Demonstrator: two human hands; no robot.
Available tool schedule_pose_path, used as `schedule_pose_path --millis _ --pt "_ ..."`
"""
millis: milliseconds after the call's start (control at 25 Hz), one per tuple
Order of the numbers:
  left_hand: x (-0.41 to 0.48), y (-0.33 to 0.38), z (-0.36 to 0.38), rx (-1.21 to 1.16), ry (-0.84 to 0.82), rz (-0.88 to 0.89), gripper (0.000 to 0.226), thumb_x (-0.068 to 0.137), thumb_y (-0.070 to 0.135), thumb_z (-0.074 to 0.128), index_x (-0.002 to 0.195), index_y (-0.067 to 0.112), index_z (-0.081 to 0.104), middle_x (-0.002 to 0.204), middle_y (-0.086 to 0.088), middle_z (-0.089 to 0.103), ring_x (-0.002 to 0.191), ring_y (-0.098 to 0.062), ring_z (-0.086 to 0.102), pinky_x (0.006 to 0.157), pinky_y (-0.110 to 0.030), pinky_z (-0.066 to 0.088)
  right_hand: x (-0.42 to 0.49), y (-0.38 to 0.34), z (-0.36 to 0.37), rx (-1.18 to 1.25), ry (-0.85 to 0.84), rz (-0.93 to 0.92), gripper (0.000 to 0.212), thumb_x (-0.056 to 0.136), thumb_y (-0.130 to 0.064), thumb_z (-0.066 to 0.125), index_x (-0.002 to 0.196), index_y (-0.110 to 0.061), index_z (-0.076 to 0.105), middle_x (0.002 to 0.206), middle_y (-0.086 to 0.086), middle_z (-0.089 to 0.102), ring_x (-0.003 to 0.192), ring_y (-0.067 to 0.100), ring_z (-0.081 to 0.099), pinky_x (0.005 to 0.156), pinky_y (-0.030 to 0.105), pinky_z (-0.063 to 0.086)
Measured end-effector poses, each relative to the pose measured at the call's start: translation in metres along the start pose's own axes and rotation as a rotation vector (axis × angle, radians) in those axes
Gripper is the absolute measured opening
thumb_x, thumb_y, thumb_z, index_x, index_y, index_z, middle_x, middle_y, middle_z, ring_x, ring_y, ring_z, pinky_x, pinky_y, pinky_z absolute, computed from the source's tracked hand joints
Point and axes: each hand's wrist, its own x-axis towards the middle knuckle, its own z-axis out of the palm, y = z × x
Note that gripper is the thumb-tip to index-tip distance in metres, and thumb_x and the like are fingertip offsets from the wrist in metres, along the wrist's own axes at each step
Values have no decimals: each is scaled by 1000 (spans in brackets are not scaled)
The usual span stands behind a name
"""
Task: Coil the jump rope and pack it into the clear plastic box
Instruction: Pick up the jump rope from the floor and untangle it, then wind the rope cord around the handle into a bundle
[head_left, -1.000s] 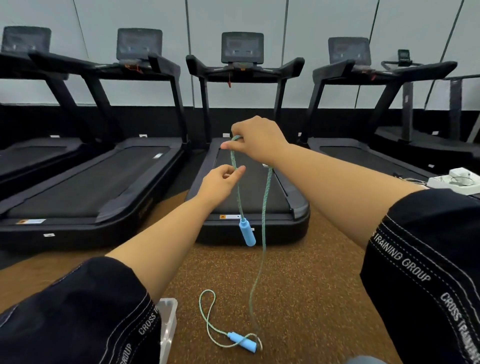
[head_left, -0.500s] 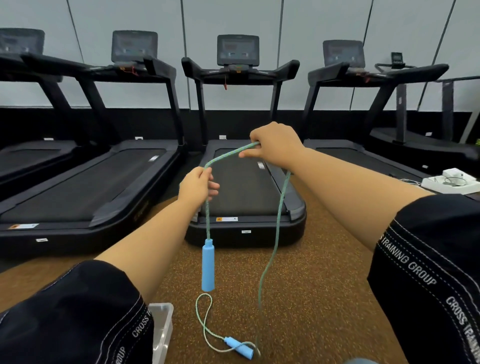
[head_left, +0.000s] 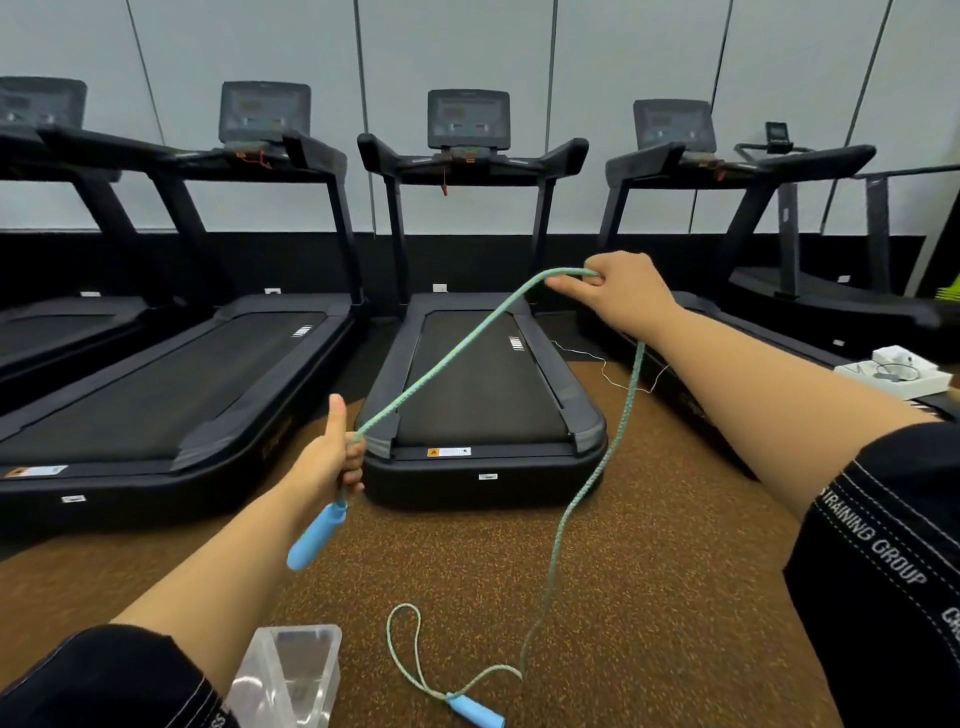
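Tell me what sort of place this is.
Most likely a gym. A row of treadmills with console screens lines the wall, the floor is speckled rubber-like matting, and the person holds a jump rope between the left hand and right hand.

Teal jump rope (head_left: 447, 358) stretched uncoiled, one blue handle floored beside the empty clear plastic box (head_left: 291, 675).

Even, soft indoor light fell from above, with faint shadows. Wide-angle distortion bowed the treadmills (head_left: 156, 395) outward at the edges. The picture was slightly soft throughout.
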Motion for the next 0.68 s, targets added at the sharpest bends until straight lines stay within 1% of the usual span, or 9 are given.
schedule_pose_path --millis 120,240,320,360,400,480,520,600,680 --pt "-9 7 -2 -573 -190 -14 67 78 79 21 48 21 35 35 8 25 29 -4 24 36 -17 26 -12 19 4 186 -2 219 52 83 -58 57 59 -17 35 55 -1 36 53 13 35 52 31 27" --pt "-20 22 -3 -965 -473 80 60 81 75 32 59 22 51 40 7 37 32 -2 26 34 -12 26 -32 38 23 539 -54 435 46 80 -58 62 62 -23 38 47 -8 33 45 12 29 43 24 25" --pt "-27 32 1 -1152 -784 110 53 84 68 42 83 19 63 52 4 54 39 -2 34 39 -12 35 -51 47 40 778 -114 567 41 82 -53 63 65 -24 40 49 -8 29 39 9 22 37 20 16" --pt "-31 38 4 -1219 -905 110 49 86 62 47 98 18 63 61 1 62 42 -5 43 43 -14 41 -61 49 50 873 -139 622 39 84 -50 62 66 -24 40 52 -6 27 37 7 20 38 20 12" --pt "-36 45 5 -1262 -961 117 47 88 56 50 111 16 60 71 0 67 48 -8 54 48 -15 46 -71 50 59 950 -148 668 38 85 -49 60 67 -24 39 54 -6 25 37 6 18 38 22 11" --pt "-41 57 6 -1319 -979 129 49 92 47 50 129 15 50 90 0 71 68 -11 68 66 -18 55 -89 48 77 1068 -135 741 37 86 -48 59 68 -25 38 52 -8 23 35 5 17 36 21 12" --pt "-44 63 7 -1330 -948 146 51 94 45 48 135 15 44 100 0 71 81 -12 70 78 -19 54 -96 46 86 1114 -127 770 36 87 -48 59 67 -26 38 49 -9 24 34 4 18 35 19 12" --pt "-46 70 8 -1326 -767 195 52 98 40 42 142 15 32 115 -2 68 102 -16 68 95 -24 49 -109 41 100 1192 -124 819 37 87 -48 58 65 -27 37 45 -9 24 33 4 18 33 18 14" --pt "-46 75 9 -1343 -592 206 51 97 36 43 140 9 35 121 -6 66 110 -20 65 100 -33 48 -120 37 111 1266 -121 856 42 87 -48 58 61 -26 34 47 -9 23 34 5 18 33 18 14"
